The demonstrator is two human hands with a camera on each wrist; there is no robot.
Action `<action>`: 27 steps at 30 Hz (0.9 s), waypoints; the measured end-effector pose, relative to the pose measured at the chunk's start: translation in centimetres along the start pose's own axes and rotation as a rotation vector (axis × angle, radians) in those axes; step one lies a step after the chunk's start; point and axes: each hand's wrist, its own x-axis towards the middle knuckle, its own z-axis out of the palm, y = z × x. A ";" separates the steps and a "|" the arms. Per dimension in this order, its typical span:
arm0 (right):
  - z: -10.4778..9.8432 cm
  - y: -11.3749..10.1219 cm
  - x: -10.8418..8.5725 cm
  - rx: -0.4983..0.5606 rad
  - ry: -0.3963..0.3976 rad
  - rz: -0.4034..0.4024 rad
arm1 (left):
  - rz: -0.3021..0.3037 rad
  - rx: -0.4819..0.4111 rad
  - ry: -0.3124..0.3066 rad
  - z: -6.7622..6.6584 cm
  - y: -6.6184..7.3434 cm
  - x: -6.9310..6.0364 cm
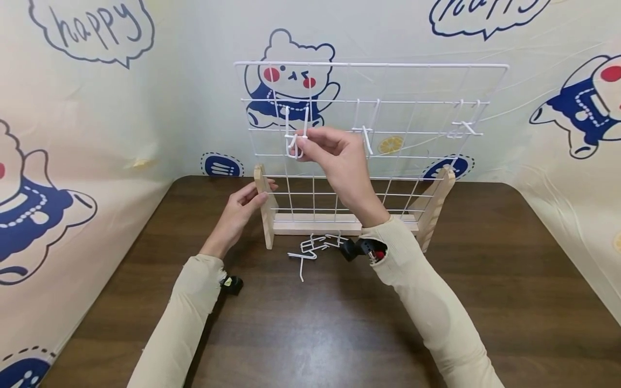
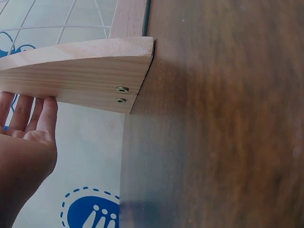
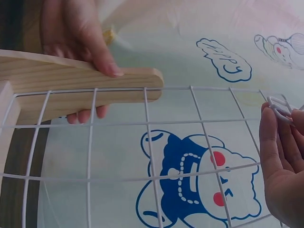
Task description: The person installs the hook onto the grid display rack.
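Observation:
A white wire grid rack [image 1: 336,201] stands upright in a wooden stand. My left hand [image 1: 241,207] grips the stand's left wooden upright [image 1: 264,215], with the thumb on one side and the fingers on the other, as the right wrist view shows. My right hand [image 1: 342,161] pinches a white wire hook [image 1: 292,145] between thumb and fingertips, at the left part of the grid. In the right wrist view part of that hook [image 3: 280,105] is hidden by the fingers. Whether it is hooked over a grid bar, I cannot tell.
One white hook [image 1: 366,137] hangs mid-grid, and another [image 1: 466,127] hangs near the right edge. Several loose white hooks [image 1: 302,264] lie on the brown table [image 1: 291,334] in front of the rack. Behind is a printed cloth backdrop [image 1: 194,97].

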 end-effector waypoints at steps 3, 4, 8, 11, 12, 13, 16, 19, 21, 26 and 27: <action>0.2 -0.1 0.4 0.015 0.019 -0.006 | 0.002 -0.001 -0.002 0.1 0.1 0.1; 0.2 -0.2 0.6 0.015 0.021 -0.012 | 0.002 0.000 -0.003 0.1 0.1 0.1; 0.4 -0.4 1.1 0.010 0.043 0.007 | 0.011 0.001 -0.010 0.1 0.1 0.1; 0.5 -0.4 1.5 0.026 0.062 0.008 | 0.018 -0.001 -0.012 0.1 0.1 0.2; 0.5 -0.4 1.6 0.034 0.067 0.006 | 0.019 0.000 -0.012 0.1 0.0 0.2; 0.6 -0.3 1.8 0.042 0.071 0.005 | 0.020 0.000 -0.012 0.1 0.0 0.2; 0.6 -0.2 2.0 0.045 0.078 -0.003 | 0.018 -0.002 -0.015 0.1 0.0 0.2; 0.5 -0.2 2.2 0.041 0.083 0.005 | 0.013 0.002 -0.018 0.0 -0.1 0.2; 0.5 -0.2 2.3 0.039 0.086 0.011 | 0.010 0.002 -0.019 0.0 -0.1 0.2; 0.7 -0.3 2.5 0.036 0.095 0.036 | 0.014 -0.005 -0.014 -0.1 -0.1 0.2; 0.7 -0.3 2.5 0.035 0.098 0.039 | 0.014 -0.006 -0.013 -0.1 -0.1 0.1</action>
